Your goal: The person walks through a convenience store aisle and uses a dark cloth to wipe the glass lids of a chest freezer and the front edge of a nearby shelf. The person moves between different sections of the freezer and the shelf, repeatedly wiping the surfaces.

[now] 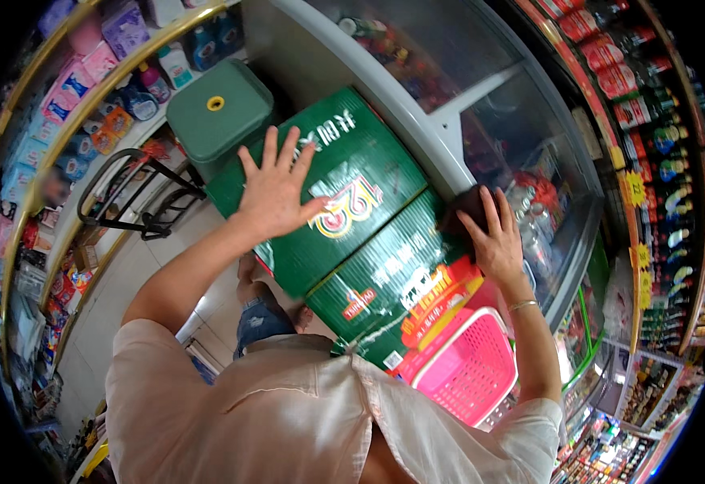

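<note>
A large green Tsingtao cardboard beer carton (364, 242) lies before me, tilted across the view, with printing and a seam across its upper face. My left hand (280, 193) rests flat on it, fingers spread, holding nothing. At the carton's right edge, beside the glass-topped display freezer (419, 103), my right hand (497, 236) lies over a dark, soft-looking object (470, 209). Whether its fingers grip that object I cannot tell. Beneath the carton's lower right corner shows a pink plastic basket (467, 369). What the carton stands on is hidden.
A green plastic stool (222, 109) stands beyond the carton. Left of it is a black folding metal frame (140, 193) near shelves (140, 133) of household goods. Bottle shelves (642, 181) line the right. A person's leg in denim shorts (261, 317) shows below the carton.
</note>
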`<act>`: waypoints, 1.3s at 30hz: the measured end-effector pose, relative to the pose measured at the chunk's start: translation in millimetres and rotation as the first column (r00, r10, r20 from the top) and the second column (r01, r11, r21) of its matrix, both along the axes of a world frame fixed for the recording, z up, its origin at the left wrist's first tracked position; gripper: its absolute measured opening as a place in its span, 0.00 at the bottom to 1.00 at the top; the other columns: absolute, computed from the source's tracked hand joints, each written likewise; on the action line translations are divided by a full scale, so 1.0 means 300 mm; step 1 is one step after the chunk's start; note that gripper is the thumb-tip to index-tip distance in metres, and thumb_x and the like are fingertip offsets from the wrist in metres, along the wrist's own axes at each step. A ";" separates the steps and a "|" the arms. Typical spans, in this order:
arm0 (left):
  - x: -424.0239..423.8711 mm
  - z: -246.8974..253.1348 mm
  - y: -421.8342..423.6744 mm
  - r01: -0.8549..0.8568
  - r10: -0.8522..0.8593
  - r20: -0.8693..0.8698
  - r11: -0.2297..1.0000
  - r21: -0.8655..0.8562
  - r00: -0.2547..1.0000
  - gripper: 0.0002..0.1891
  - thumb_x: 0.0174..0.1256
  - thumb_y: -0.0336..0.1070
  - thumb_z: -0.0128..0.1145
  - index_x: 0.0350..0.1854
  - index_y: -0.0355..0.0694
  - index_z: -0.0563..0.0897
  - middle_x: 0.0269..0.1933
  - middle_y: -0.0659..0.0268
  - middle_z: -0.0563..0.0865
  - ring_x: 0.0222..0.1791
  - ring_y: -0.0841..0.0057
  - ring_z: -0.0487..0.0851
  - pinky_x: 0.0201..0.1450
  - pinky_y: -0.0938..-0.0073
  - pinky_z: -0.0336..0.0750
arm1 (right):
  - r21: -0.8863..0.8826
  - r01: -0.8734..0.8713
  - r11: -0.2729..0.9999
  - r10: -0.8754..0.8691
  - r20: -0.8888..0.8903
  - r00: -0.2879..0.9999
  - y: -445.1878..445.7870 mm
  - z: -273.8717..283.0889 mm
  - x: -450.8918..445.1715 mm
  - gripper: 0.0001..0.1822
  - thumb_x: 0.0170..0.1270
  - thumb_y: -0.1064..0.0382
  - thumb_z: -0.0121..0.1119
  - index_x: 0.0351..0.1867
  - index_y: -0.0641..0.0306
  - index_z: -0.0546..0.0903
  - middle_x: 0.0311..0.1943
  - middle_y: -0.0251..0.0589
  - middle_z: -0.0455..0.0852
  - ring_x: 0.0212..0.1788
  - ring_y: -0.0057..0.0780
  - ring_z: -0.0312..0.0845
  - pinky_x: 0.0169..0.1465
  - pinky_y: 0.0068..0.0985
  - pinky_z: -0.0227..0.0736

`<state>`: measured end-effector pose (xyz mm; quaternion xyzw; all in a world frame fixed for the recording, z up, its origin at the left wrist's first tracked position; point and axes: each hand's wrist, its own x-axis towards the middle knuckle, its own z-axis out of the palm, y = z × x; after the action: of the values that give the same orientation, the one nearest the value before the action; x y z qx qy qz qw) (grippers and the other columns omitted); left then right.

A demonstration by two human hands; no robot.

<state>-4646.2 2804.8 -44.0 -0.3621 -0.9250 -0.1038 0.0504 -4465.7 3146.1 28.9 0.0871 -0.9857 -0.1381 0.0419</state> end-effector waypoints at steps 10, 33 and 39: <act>-0.183 0.048 -0.057 0.446 -0.436 0.267 0.895 0.029 0.859 0.57 0.46 0.73 0.60 0.72 0.32 0.60 0.76 0.49 0.52 0.77 0.50 0.44 0.61 0.23 0.48 | -0.076 -0.220 0.972 0.214 -0.086 0.973 -0.376 0.005 -0.950 0.23 0.57 0.67 0.55 0.56 0.50 0.81 0.74 0.47 0.54 0.75 0.57 0.45 0.70 0.54 0.54; -0.330 -0.079 -0.132 0.764 -0.813 0.124 0.579 0.284 0.569 0.51 0.52 0.75 0.55 0.67 0.32 0.68 0.74 0.47 0.57 0.76 0.47 0.45 0.63 0.19 0.47 | 0.228 -0.420 0.878 0.439 -0.035 0.898 -0.823 -0.048 -2.051 0.19 0.59 0.62 0.55 0.53 0.59 0.81 0.70 0.42 0.62 0.75 0.50 0.46 0.73 0.52 0.48; -0.342 -0.094 -0.132 0.750 -0.804 0.075 0.580 0.319 0.589 0.47 0.54 0.71 0.54 0.65 0.33 0.70 0.73 0.48 0.60 0.76 0.50 0.47 0.62 0.17 0.44 | 0.172 -0.316 0.933 0.263 0.272 0.926 -0.689 0.045 -1.573 0.23 0.56 0.52 0.63 0.53 0.55 0.82 0.72 0.38 0.58 0.76 0.51 0.41 0.74 0.56 0.41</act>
<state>-4748.9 2765.4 -72.2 -0.7093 -0.6487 -0.2704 -0.0534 -4937.8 2939.4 42.4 0.2527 -0.9389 -0.2232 -0.0691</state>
